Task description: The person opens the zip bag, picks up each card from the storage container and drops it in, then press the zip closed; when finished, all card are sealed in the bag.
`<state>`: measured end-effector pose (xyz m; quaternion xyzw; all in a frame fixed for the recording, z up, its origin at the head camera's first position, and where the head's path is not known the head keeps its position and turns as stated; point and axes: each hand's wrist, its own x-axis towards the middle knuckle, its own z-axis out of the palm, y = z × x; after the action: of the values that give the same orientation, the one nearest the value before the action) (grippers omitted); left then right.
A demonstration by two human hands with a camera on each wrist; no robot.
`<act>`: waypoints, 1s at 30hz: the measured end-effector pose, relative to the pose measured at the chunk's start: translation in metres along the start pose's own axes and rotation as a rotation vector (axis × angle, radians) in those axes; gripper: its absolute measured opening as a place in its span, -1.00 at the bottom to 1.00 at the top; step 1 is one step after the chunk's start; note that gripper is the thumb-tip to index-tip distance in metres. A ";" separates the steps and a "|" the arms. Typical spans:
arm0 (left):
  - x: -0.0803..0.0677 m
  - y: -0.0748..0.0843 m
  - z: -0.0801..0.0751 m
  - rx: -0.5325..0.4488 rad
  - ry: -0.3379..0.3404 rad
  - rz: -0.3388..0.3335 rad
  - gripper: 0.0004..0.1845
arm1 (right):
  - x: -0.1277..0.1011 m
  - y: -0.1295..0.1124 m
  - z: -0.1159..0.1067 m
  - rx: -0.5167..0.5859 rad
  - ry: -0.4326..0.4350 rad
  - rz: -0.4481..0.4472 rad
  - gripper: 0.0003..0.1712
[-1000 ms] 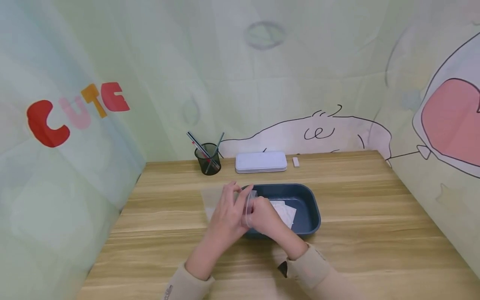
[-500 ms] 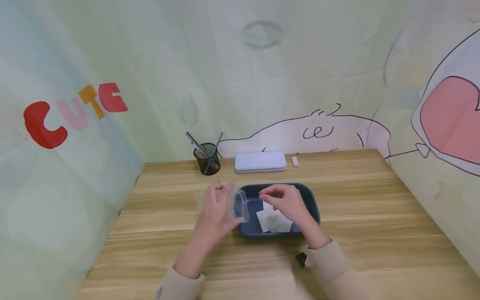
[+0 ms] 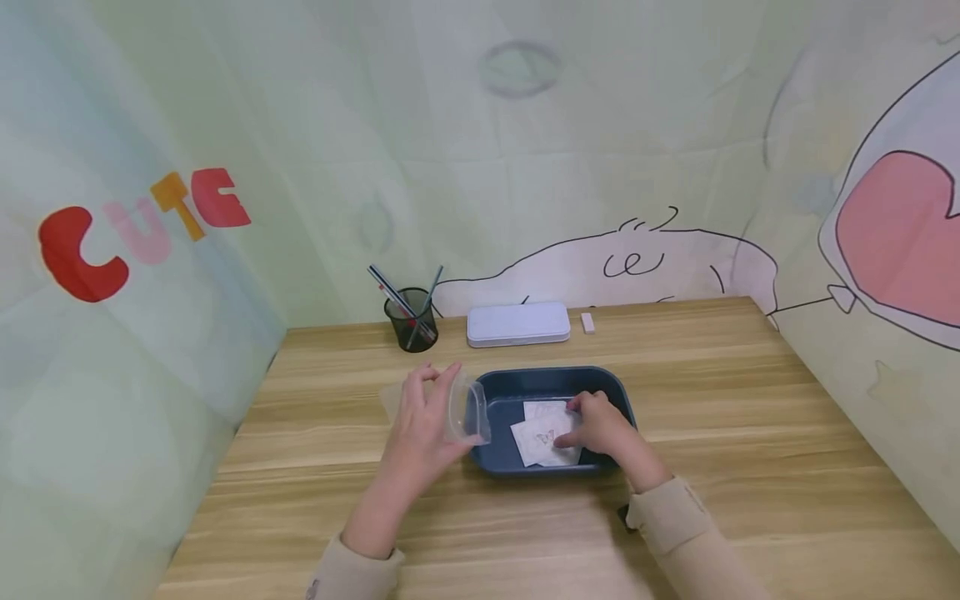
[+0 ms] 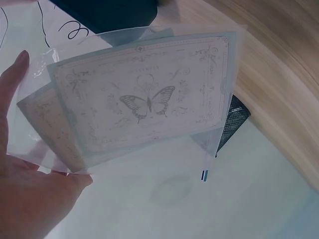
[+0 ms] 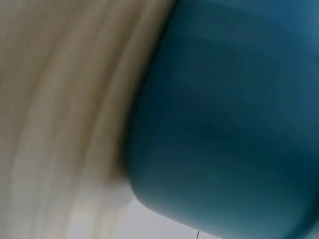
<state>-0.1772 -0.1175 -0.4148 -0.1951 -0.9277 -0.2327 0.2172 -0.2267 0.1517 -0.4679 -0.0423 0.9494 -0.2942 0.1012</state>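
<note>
Notably, left hand (image 3: pixel 420 421) gripped clear bag (image 3: pixel 467 412) with butterfly cards, right hand (image 3: pixel 600 425) pinched card (image 3: pixel 542 437) in blue tray (image 3: pixel 555 382), worktop (image 3: pixel 750 433) beneath.

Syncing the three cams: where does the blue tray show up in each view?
Head: blue tray sits centre frame on the wooden table, right hand inside it.
Left wrist: only a dark corner of it at the top edge, behind the clear bag.
Right wrist: fills the right side, blurred.
Shared landmark: the wood-grain tabletop.
</note>
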 end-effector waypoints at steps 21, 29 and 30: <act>0.001 -0.002 0.001 -0.012 0.009 0.014 0.12 | 0.005 0.002 0.010 -0.045 0.027 0.007 -0.15; 0.001 -0.002 0.001 -0.002 0.017 0.022 0.12 | 0.002 0.000 0.006 0.047 0.044 0.008 -0.24; 0.001 -0.002 0.001 0.000 0.018 0.018 0.12 | 0.001 0.000 0.006 0.051 0.050 0.006 -0.27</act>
<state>-0.1787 -0.1185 -0.4158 -0.2013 -0.9240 -0.2324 0.2275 -0.2268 0.1485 -0.4731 -0.0294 0.9440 -0.3191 0.0793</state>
